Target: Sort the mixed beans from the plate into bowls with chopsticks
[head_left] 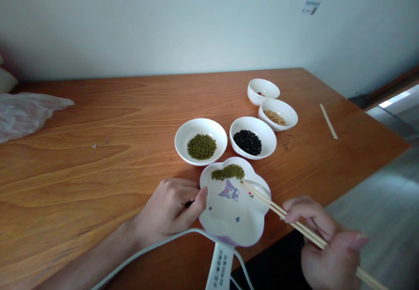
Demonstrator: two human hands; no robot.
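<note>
My left hand (170, 209) grips the left rim of a flower-shaped white plate (229, 220) with a cartoon print. A small heap of green beans (228, 172) lies at the plate's far edge. My right hand (327, 242) holds a pair of wooden chopsticks (278, 209), whose tips rest over the plate just right of the green beans. Beyond the plate stand a white bowl of green beans (200, 141) and a white bowl of black beans (252, 137).
Further back right are a bowl of yellow beans (278, 114) and a nearly empty white bowl (263, 91). A lone wooden stick (328, 121) lies near the table's right edge. Clear plastic (26, 113) sits at far left. A white cable (183, 237) crosses below.
</note>
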